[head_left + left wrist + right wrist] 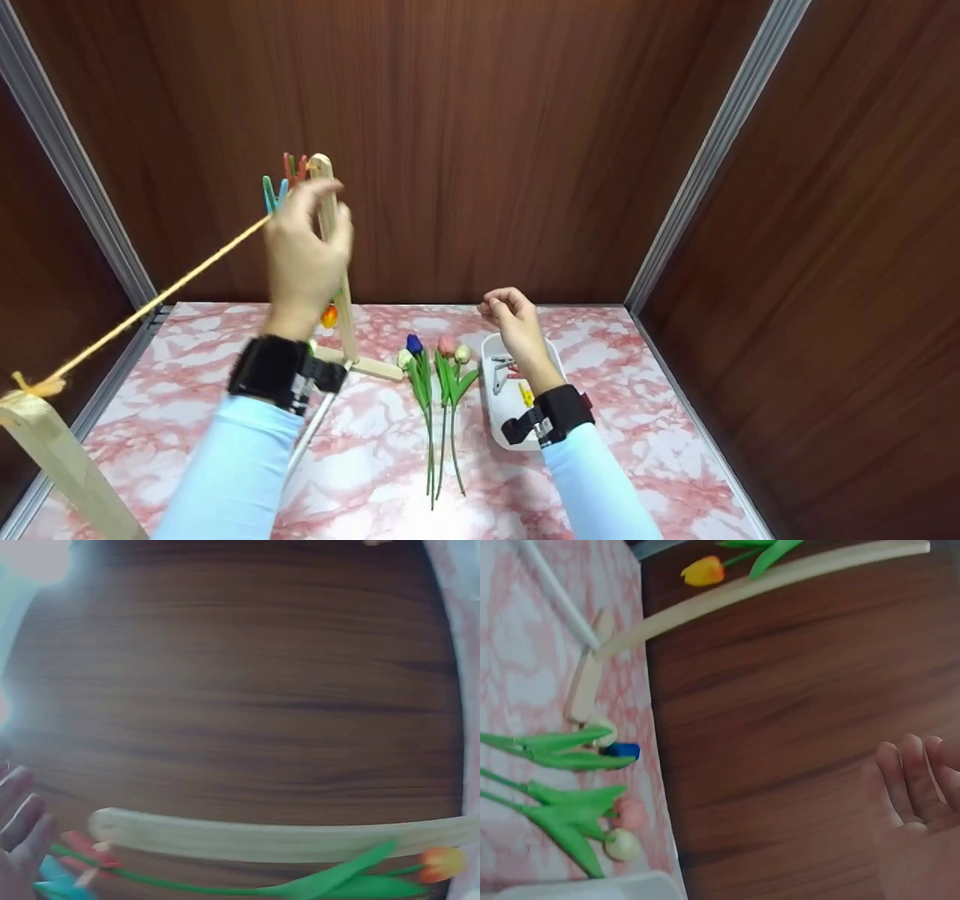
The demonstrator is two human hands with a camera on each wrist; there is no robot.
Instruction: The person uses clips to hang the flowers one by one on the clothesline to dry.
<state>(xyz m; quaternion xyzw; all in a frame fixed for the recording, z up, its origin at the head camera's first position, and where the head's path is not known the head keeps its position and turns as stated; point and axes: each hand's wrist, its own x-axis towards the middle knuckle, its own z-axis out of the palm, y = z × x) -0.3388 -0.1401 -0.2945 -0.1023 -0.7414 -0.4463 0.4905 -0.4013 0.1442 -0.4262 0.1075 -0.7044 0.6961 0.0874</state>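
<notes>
My left hand [306, 244], slightly blurred, is raised beside the far wooden post [328, 217] with its fingers loosely bent and nothing visible in them. Close to it, a red clothespin [295, 166] and a blue-green clothespin [274, 196] sit on the yellow cord [180, 283]. An orange-yellow tulip [442, 865] hangs head down along the post, its green stem running up to the red clothespin in the left wrist view. My right hand [519, 326] hovers over the far end of a white basket [489, 420], its fingers relaxed, holding nothing that I can see.
Tulips with white, blue [414, 344] and pink [447, 346] heads lie on the marbled table between the post and basket. Inside the basket are grey, red and yellow clothespins [526, 395]. A near post [67, 465] carries the cord's other end; a white rod [319, 416] runs along the base.
</notes>
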